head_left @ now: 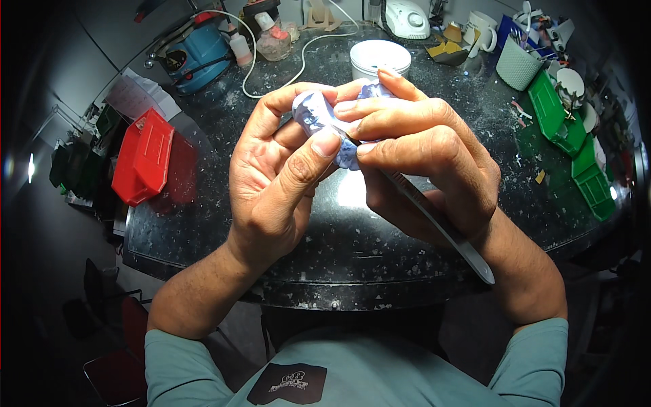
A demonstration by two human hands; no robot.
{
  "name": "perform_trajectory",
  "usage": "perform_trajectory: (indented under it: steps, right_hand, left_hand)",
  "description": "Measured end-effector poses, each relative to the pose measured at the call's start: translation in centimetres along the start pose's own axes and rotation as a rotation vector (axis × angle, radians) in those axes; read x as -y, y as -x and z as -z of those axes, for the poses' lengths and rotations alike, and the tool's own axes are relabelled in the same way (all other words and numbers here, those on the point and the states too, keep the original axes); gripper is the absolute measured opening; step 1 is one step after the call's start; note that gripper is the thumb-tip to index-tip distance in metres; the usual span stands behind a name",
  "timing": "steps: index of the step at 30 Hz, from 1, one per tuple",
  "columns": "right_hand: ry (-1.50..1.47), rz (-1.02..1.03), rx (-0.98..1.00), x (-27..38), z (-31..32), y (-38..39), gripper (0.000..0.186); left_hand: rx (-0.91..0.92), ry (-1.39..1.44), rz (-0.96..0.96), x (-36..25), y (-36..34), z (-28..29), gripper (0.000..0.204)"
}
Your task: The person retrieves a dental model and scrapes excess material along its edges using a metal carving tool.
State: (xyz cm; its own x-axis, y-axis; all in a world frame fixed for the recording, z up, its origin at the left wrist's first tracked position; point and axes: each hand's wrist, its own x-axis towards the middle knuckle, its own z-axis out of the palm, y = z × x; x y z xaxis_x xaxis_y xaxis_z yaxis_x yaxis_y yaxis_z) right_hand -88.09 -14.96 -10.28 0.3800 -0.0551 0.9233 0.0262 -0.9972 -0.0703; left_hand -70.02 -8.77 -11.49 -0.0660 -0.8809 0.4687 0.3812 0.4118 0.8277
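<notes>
A pale blue-and-white dental cast is raised above the middle of the bench. My left hand grips it from the left, with the thumb pressed along its near side. In my right hand is a slim metal carving tool. Its flat grey handle slants down to the right below the palm. Fingers hide much of the tool's working end, near the middle of the cast. The right fingertips rest against the cast, and its right part shows between them.
Behind the hands stands a white tub on the dark, speckled bench. A red bin lies at the left, green bins at the right. Toward the back are a blue machine, a white cable and a tool-filled cup.
</notes>
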Motion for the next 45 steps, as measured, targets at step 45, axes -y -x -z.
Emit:
perform_trajectory:
  steps: [45]
  right_hand:
    - [-0.046, -0.047, -0.022, -0.4, 0.5, -0.1, 0.030]
  left_hand:
    - [-0.098, 0.122, 0.144, -0.6, -0.3, 0.6, 0.048]
